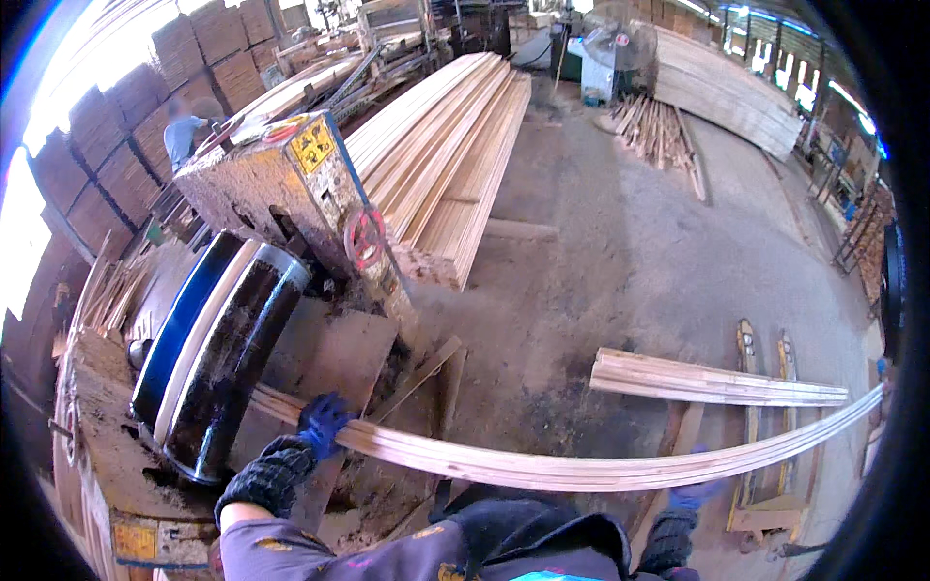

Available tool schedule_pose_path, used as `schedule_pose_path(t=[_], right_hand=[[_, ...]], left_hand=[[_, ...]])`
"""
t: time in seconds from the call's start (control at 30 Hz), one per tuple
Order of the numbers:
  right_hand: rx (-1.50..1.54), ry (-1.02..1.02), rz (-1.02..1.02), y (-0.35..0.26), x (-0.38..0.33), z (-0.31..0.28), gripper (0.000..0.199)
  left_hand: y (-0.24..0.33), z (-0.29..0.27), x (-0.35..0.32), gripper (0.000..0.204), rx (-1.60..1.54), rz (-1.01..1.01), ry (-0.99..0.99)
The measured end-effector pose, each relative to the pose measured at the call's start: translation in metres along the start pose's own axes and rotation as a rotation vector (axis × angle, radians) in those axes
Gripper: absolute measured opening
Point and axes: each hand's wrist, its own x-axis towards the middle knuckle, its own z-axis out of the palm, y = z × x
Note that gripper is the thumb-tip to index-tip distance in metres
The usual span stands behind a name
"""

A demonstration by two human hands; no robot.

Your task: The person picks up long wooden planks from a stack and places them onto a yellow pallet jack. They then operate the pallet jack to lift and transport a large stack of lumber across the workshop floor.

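A bundle of long, pale wooden strips point(542, 471) runs across in front of me, its left end by the machine's large rollers and its right end reaching the far right rim. My left hand point(325, 426), in a blue glove and dark knitted sleeve, is closed over the strips close to the rollers. Farther right, my right hand point(696, 492), also gloved in blue, holds the strips from below. The boards hide most of its fingers, and a little blue shows past their far edge. A dark roller point(232, 363) stands beside a blue-and-white one at the left.
The machine's dusty housing point(281, 184) carries a red handwheel point(365, 238). Behind it lies a long stack of planks point(436, 145). A shorter bundle of strips point(717, 378) rests across yellow forks point(746, 484) at right. Another person point(182, 136) stands far left.
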Motion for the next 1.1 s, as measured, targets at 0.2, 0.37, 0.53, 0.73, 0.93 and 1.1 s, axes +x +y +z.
schedule_pose_path(t=[0.2, 0.37, 0.53, 0.73, 0.93, 1.1], right_hand=[[1.184, -0.103, 0.461, 0.007, -0.082, 0.053, 0.082], [1.339, -0.498, 0.876, -0.138, -0.189, 0.093, 0.104], [0.801, -1.047, 0.898, -0.144, -0.207, 0.071, 0.096], [0.172, -1.018, -0.306, -0.247, -0.166, 0.056, 0.040], [-0.909, -0.913, -0.977, -0.245, -0.092, 0.030, 0.088], [-0.902, -1.001, -0.924, -0.223, -0.115, 0.051, 0.079]], left_hand=[[0.046, -0.022, 0.060, 0.076, 0.012, 0.079, -0.183], [0.193, -0.021, 0.129, 0.074, -0.568, 0.250, -0.140], [0.285, -0.044, 0.202, 0.072, -0.462, 0.178, -0.349], [0.199, 0.003, 0.157, 0.067, -0.454, 0.196, -0.167], [0.130, -0.009, 0.118, 0.065, -0.523, 0.181, -0.196], [0.095, -0.019, 0.083, 0.069, -0.359, 0.101, -0.116]])
